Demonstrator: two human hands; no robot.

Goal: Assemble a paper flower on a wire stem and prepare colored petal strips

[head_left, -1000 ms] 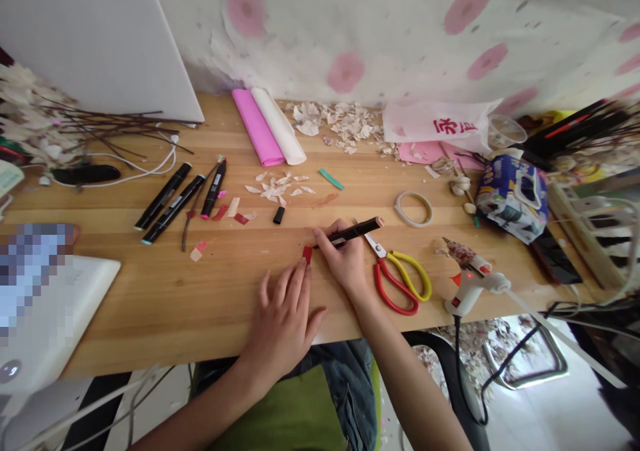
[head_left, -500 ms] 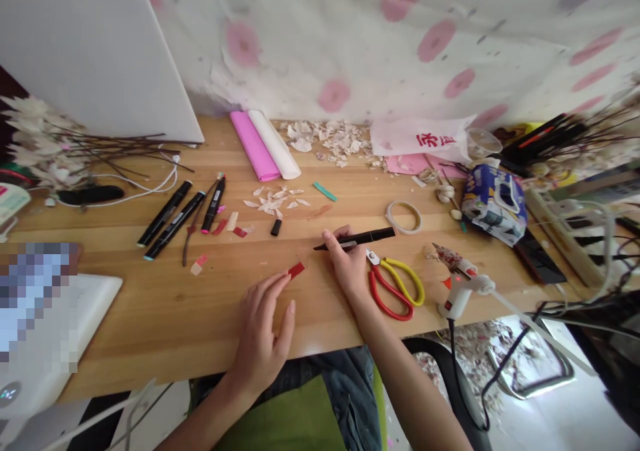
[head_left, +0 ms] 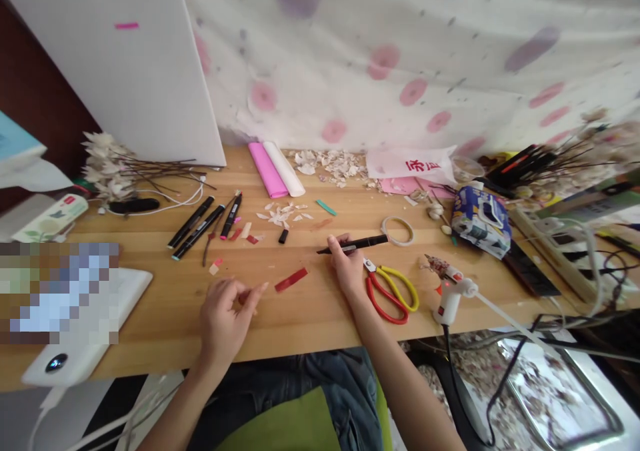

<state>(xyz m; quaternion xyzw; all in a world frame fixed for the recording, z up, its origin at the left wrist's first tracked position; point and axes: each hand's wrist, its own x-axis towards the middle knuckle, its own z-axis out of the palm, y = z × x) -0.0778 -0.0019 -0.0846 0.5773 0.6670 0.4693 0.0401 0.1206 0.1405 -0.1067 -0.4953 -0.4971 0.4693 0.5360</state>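
My right hand (head_left: pixel 346 264) grips a black marker (head_left: pixel 367 243) with its cap off, the dark tip pointing left above the table. A flat dark red strip (head_left: pixel 291 279) lies between my hands, touched by neither. My left hand (head_left: pixel 227 314) is just left of the strip, its fingers curled in toward the thumb, and nothing shows in them. A small black cap (head_left: pixel 283 236) lies beyond the strip. Scissors (head_left: pixel 387 287) with one red and one yellow handle rest beside my right wrist.
Several black markers (head_left: pixel 197 231) lie at left near petal-like pieces (head_left: pixel 283 213). A tape roll (head_left: pixel 397 231), a hot glue gun (head_left: pixel 450 291) with its cord and a blue wipes pack (head_left: pixel 481 219) are at right. Pink and white rolls (head_left: pixel 270 171) lie at the back.
My left hand has let go of the red strip, drawn back to the left and curled its fingers. The right hand still holds the marker. The camera view has shifted.
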